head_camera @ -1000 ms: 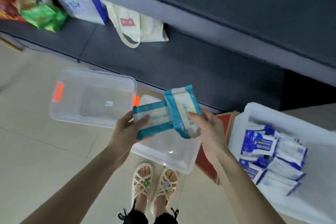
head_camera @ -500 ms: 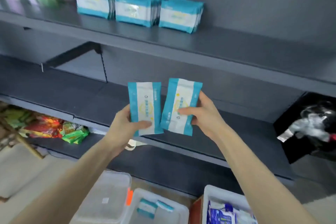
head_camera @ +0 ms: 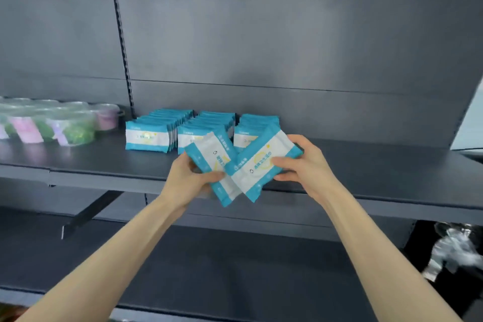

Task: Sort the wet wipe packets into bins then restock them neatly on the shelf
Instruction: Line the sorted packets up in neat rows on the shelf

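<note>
My left hand [head_camera: 192,176] grips a teal-and-white wet wipe packet [head_camera: 211,155], tilted with its top to the left. A second teal-and-white packet [head_camera: 257,162] is held in my right hand [head_camera: 304,162], tilted the other way, and its lower corner overlaps the first packet. Both are raised in front of the dark grey shelf [head_camera: 379,165]. Three rows of the same teal packets [head_camera: 147,136] stand upright on that shelf just behind my hands; the middle and right rows are partly hidden by the held packets.
Clear tubs with pink and green contents [head_camera: 52,123] sit at the shelf's left. A slotted upright [head_camera: 122,44] runs up the back panel. A lower shelf [head_camera: 235,269] lies beneath, and crumpled plastic in a black space [head_camera: 454,253] is at lower right.
The view rose from the floor bins to the shelf. Both hands lifted their packets up to the shelf with the teal rows, and the packets now overlap and tilt apart.
</note>
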The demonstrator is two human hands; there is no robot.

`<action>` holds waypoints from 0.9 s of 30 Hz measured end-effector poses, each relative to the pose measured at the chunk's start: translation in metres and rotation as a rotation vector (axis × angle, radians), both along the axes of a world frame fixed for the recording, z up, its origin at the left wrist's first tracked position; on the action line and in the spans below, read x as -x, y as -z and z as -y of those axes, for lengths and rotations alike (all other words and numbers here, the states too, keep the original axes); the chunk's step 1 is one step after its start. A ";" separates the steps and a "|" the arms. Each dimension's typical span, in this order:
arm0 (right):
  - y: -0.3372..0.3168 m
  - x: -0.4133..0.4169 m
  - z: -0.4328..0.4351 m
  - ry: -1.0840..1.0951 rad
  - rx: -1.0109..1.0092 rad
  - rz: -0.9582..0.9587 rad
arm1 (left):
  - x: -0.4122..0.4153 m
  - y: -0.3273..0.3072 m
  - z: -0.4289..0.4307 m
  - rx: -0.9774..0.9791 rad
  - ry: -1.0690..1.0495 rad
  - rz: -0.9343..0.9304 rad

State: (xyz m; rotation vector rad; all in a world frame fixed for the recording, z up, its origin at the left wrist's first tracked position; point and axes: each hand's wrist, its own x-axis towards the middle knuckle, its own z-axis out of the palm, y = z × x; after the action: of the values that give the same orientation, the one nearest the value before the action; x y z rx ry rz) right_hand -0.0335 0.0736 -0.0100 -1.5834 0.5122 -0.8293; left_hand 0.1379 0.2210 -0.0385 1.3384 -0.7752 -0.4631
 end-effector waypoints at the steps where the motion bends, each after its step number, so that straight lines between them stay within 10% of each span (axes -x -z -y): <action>1: -0.002 -0.007 0.000 0.013 -0.008 0.010 | -0.009 -0.006 0.005 0.005 0.016 -0.028; 27: -0.004 -0.043 0.076 0.413 0.002 -0.136 | -0.100 -0.069 0.148 -0.330 0.276 0.645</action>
State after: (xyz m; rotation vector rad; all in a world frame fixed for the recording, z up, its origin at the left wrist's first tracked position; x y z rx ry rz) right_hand 0.0093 -0.0024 -0.0062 -1.5655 0.9585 -1.0315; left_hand 0.2377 0.0727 0.0302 1.7253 -1.4765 -0.3842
